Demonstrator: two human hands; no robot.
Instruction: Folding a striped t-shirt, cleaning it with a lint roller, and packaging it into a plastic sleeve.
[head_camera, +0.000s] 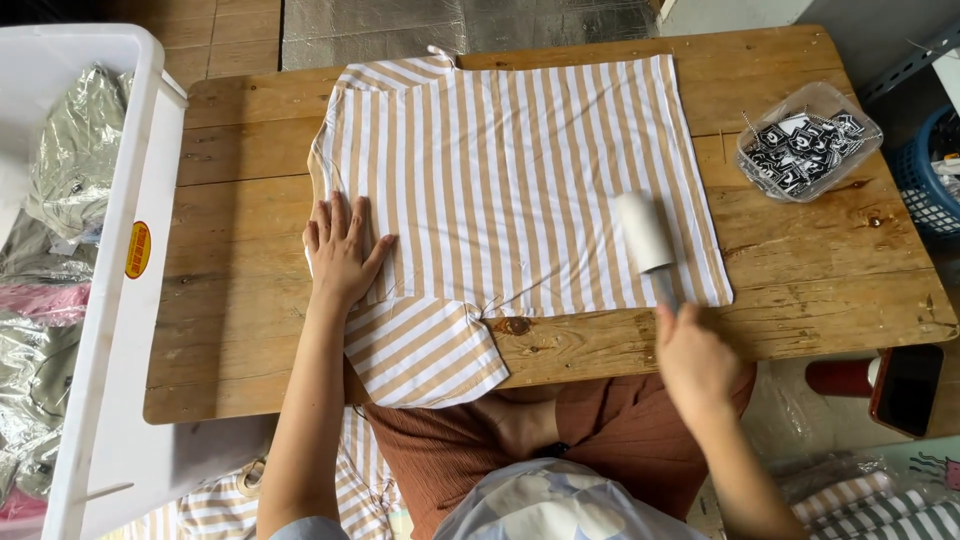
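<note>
We look down on a worn wooden table (240, 300) with knots and cracks, set on a floor of brown tiles with a silvery foil sheet (450, 25) at twelve o'clock. Spread flat across the table lies one T-shirt (520, 180) striped tan and white, its near sleeve hanging over the table's edge at six o'clock. Our left hand (342, 250) lies open, palm down, fingers spread on the shirt at nine o'clock. Our right hand (695, 360), at five o'clock, is closed around the handle of one white lint roller (645, 232), whose roll rests on the shirt's right side. At two o'clock stands one clear plastic tub (808, 140) full of small black-and-white tags. At nine o'clock a large white bin (120, 300) bears one oval yellow sticker (138, 249) and holds garments in shiny bags. A blue basket (930, 180) sits at three o'clock, a dark phone (908, 388) at four.
</note>
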